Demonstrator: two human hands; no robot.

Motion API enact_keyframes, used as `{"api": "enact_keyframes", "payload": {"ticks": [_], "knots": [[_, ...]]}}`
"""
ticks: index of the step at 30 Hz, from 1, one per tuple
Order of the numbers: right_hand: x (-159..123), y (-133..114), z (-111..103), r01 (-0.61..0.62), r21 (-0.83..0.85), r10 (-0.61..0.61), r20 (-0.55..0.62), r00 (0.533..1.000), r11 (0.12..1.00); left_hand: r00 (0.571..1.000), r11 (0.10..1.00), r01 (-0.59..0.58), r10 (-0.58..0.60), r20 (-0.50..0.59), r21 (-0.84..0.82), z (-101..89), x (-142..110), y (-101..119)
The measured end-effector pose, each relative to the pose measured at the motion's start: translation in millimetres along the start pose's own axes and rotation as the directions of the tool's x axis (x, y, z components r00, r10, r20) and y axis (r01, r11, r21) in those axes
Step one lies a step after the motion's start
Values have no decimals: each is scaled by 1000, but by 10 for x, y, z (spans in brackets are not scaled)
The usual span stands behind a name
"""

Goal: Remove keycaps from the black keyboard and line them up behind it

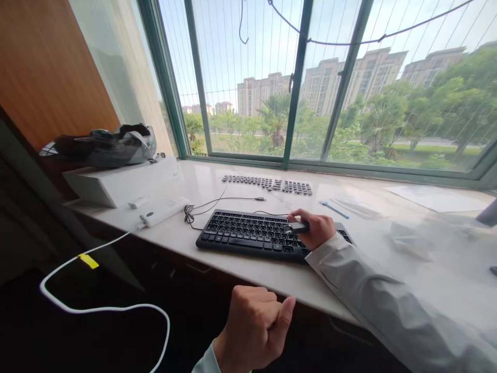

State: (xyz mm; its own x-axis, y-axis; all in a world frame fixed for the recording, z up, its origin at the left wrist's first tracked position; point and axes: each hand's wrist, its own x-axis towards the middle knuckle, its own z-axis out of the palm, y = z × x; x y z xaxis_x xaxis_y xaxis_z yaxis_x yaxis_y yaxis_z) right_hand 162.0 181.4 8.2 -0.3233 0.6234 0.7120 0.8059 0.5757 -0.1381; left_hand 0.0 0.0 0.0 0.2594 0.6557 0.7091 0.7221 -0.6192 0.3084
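Right hand (316, 228) rests on the right part of the black keyboard (252, 234), fingers curled around a small dark tool (297, 227), its tip on the keys. Keyboard lies flat on the pale windowsill counter (217, 186), near its front edge. Left hand (252, 326) hangs below the counter edge, curled into a loose fist, holding nothing visible. A row of loose keycaps (267, 184) lies behind the keyboard, near the window.

Right end of the keyboard (252, 235) hidden under the right hand (315, 228), small dark object (297, 227) in its fingers too small to tell, left hand (252, 326) wrist cut off at the bottom edge, clear plastic (411, 235) blurred, dark item (490, 213) cut by the right edge.
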Motion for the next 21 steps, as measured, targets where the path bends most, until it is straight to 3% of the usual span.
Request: {"api": "enact_keyframes", "payload": {"ticks": [3, 7, 9, 11, 13, 15, 18, 21], "knots": [[7, 0, -28, -20, 92, 19, 17, 1000, 996, 995, 995, 95, -96, -41, -26, 67, -164, -183], [74, -82, -86, -94, 422, 94, 20, 995, 902, 973, 974, 226, -226, -47, -12, -29, -140, -330], [144, -178, -75, -203, 638, 219, 54, 974, 743, 959, 959, 283, -282, -24, 27, -88, -17, -403], [233, -302, -25, -314, 820, 338, 158, 928, 478, 946, 942, 323, -323, -17, 92, -119, 148, -480], [327, -430, 50, -352, 915, 383, 258, 887, 198, 942, 929, 334, -333, -30, 163, -108, 311, -557], [401, -535, 130, -334, 943, 401, 303, 864, 7, 946, 923, 323, -324, -29, 209, -53, 435, -626], [437, -608, 236, -322, 935, 418, 356, 836, -152, 946, 923, 315, -323, 0, 223, 66, 507, -705], [396, -606, 309, -364, 903, 404, 427, 809, -228, 942, 922, 320, -333, 28, 216, 150, 484, -750]]}}
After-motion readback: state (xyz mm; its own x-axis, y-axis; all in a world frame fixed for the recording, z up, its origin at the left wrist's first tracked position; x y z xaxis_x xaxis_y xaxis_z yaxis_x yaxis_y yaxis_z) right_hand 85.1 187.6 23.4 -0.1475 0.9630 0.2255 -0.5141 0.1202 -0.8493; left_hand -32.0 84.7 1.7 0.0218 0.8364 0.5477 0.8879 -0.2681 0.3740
